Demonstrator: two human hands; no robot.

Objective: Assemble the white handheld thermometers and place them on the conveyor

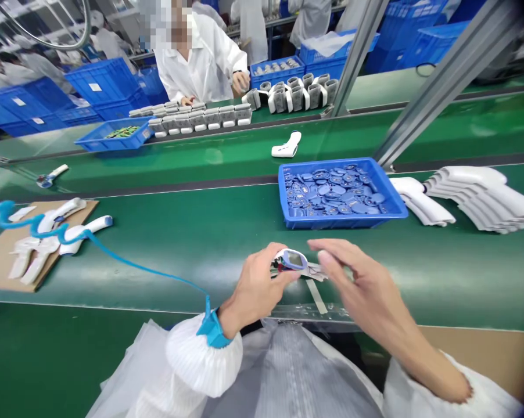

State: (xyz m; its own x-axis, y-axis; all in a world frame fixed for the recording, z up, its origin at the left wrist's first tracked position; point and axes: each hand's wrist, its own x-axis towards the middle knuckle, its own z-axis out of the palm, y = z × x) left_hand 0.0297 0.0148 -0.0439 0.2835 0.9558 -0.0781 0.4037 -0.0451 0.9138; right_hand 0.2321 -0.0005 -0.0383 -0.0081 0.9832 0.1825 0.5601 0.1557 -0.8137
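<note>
Between the thumb and fingers of my left hand (pixel 257 285) is a white and blue thermometer (pixel 294 259) with a small grey display facing up. Its body is partly hidden by my fingers, and some red and dark inner parts show beside the display. My right hand (pixel 369 287) hovers just right of the thermometer, fingers apart, with nothing visible in it. A pale strip (pixel 316 297) lies on the green bench below the thermometer. A blue wrist strap (pixel 214 328) with a coiled cord is around my left wrist.
Ahead stands a blue tray (pixel 344 222) of blue oval parts. White shells (pixel 484 194) are stacked at right; a cardboard sheet (pixel 3 264) with white gun-shaped housings lies at left. One white housing (pixel 287 146) rests on the green belt. A co-worker (pixel 205 64) stands opposite.
</note>
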